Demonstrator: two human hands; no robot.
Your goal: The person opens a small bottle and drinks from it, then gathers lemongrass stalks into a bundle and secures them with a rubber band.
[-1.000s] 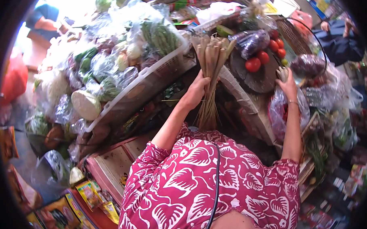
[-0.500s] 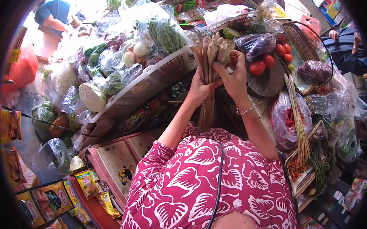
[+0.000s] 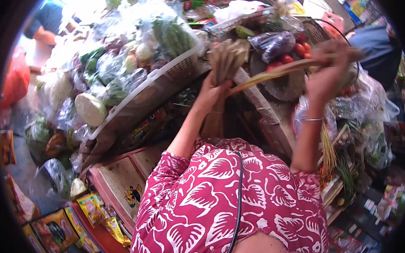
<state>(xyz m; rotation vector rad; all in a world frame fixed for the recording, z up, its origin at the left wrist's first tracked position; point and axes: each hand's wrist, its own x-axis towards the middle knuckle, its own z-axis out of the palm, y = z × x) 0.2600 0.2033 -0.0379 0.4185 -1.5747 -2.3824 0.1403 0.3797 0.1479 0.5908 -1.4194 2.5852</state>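
My left hand (image 3: 213, 91) is wrapped round a bundle of brown stalks (image 3: 227, 61), thick ends up, with thin dry tails hanging below the fist. Off to the right, my right hand (image 3: 327, 73) is raised and blurred, closed round a few long stalks (image 3: 285, 69) that stretch left towards the bundle. Beneath these stalks lie red tomatoes (image 3: 286, 59) and a bagged purple vegetable (image 3: 273, 46), beside a round dark board (image 3: 281, 86).
A white plastic crate (image 3: 154, 77) with bagged vegetables fills the upper left. Thin yellowish stalks (image 3: 327, 151) hang at the right near plastic bags. Packets (image 3: 90, 210) hang at lower left. Another person's dark clothing (image 3: 373, 53) shows at upper right, and another person (image 3: 45, 22) at upper left.
My right hand has moved away from the bundle to the right, drawing a few stalks with it. My left hand still holds the bundle and has shifted slightly left.
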